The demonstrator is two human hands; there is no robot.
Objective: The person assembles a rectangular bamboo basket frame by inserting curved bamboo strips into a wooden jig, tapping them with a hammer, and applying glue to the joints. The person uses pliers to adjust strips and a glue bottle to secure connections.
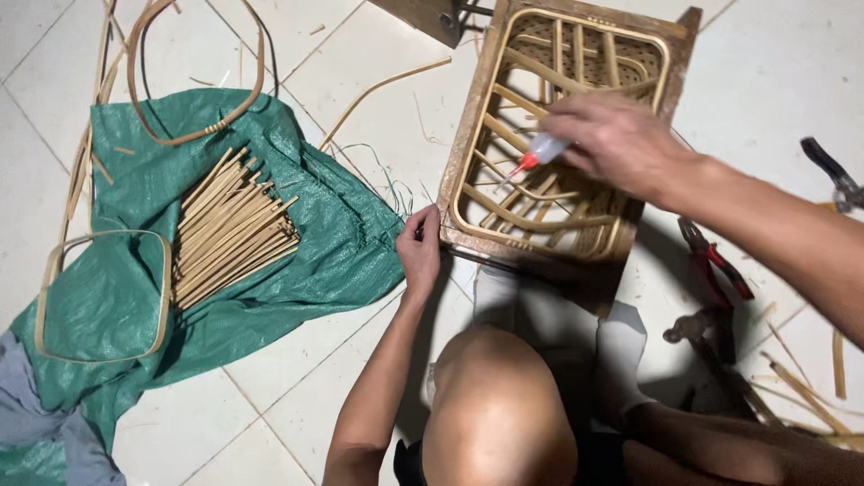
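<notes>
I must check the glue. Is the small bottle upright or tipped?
Tipped. The right hand holds the small bottle slanted, its red nozzle pointing down-left into the rattan basket frame.

Matt rattan basket (504, 193), plastic glue bottle (543, 149), woven tarp (297, 225)

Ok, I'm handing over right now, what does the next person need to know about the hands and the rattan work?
Left hand: gripping the near-left corner of the wooden frame, steadying it.
Right hand: holding a small glue bottle, red tip pointed into the rattan basket seated in the frame.
Nearby: cut rattan strips on the green sheet at left; red-handled pliers on the floor at right.
Done: rim and ribs are in place.
Left: I cannot tell which joints are glued.
</notes>
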